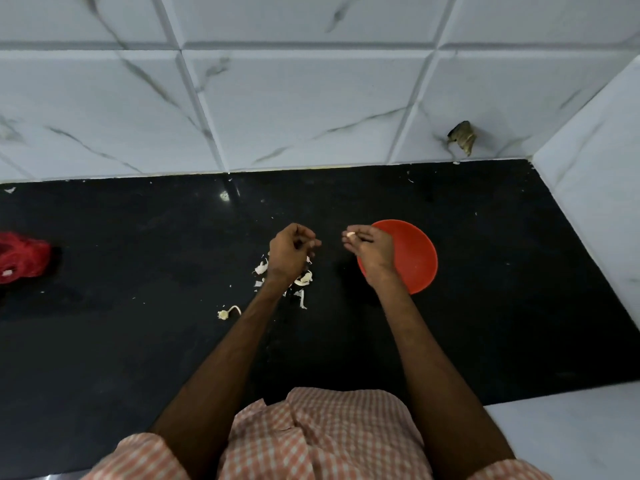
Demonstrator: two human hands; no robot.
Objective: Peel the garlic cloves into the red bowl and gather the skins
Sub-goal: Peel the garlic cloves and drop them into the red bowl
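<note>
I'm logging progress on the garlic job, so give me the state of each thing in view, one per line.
red bowl: upright on the counter, visible part empty.
right hand: pinches a garlic clove near the red bowl's left rim.
garlic clove: held off the counter; peeled or not, unclear.
left hand: fingers curled; contents unclear.
garlic skins: scattered on the counter, ungathered.
root stub: lying apart from the skins.
red mesh bag: crumpled, far left.

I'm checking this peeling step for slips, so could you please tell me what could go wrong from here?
The garlic clove pinched by the right hand appears just left of the rim of the red bowl; released now, it might land on the black counter. The skins lie scattered under the left hand, so small flakes could be missed when gathering.
</note>
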